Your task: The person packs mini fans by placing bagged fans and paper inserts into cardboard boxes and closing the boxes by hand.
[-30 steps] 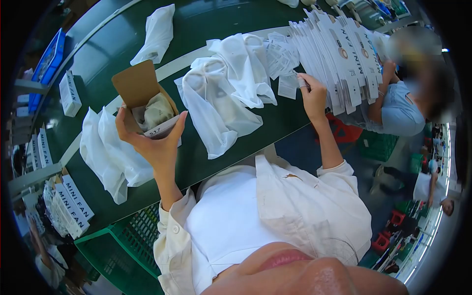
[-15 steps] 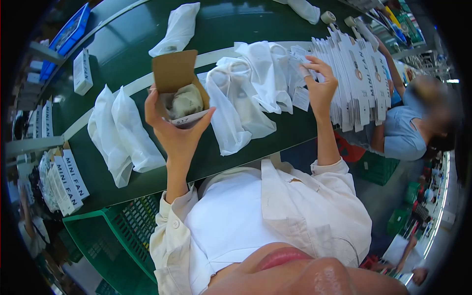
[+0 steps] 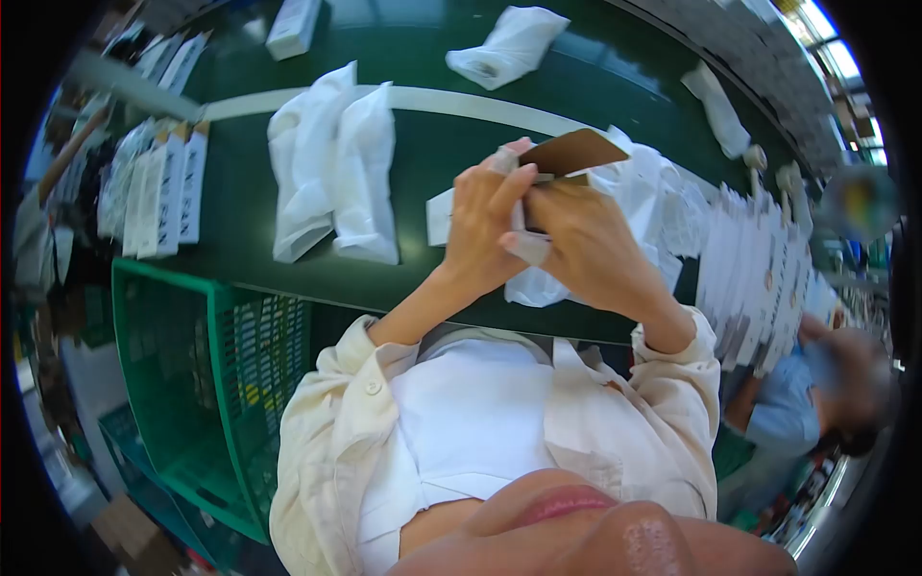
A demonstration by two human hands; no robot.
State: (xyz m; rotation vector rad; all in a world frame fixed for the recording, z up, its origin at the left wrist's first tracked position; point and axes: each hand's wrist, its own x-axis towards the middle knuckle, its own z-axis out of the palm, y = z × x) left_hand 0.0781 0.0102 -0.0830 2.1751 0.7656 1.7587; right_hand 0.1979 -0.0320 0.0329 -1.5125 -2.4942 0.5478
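My left hand is wrapped round a small open carton, whose white end sticks out on the left. The carton's brown flap stands up above my fingers. My right hand is curled over the carton's opening, touching my left hand; its fingertips and whatever they hold are hidden. Whitish coverings show at a finger and thumb. Behind my right hand lie white pouches, partly covered. Left of my hands lie two filled white pouches.
Mini fan boxes stand at the left, and a stack of flat cartons at the right. Farther back are another white pouch and a white box. A green crate sits below the table edge. A co-worker is at the right.
My right hand has come left from the leaflets to the carton's opening. The carton has turned and moved right relative to the pouches. The camera view has swung left.
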